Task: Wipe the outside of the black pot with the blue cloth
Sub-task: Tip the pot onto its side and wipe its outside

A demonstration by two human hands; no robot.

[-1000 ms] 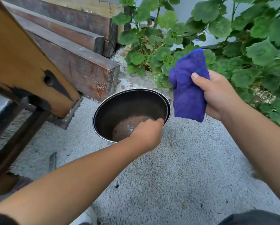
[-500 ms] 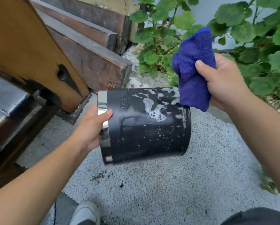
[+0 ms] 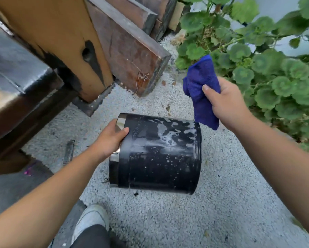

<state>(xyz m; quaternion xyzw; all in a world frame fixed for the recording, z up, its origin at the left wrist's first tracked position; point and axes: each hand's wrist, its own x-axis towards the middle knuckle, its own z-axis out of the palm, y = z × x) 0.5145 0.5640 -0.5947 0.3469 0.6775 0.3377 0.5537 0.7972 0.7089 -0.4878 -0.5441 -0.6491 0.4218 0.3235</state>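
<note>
A round black pot (image 3: 159, 154) with a shiny metal rim band lay on its side in mid-air at the centre of the frame, above pale gravel ground (image 3: 168, 221), its open end turned to the left and its base to the right. White soap foam and water spots streaked the upper part of its dark outer wall. The left hand (image 3: 110, 140) gripped the pot at the rim, thumb curled over the outside by the metal band, the other fingers hidden, apparently inside the mouth. The right hand (image 3: 227, 102), in the right-centre of the frame, was clenched round a bunched blue terry cloth (image 3: 202, 90), thumb pressed across its front; the cloth's lower end hung just at the pot's upper right edge, though contact could not be judged. In the upper left stood an orange-brown wooden board (image 3: 57, 36) with a dark knot, and weathered brown timber beams (image 3: 130, 51) beside it. Green round-leaved plants (image 3: 257, 59) filled the upper right. A white shoe (image 3: 91, 221) showed at the bottom centre.
</note>
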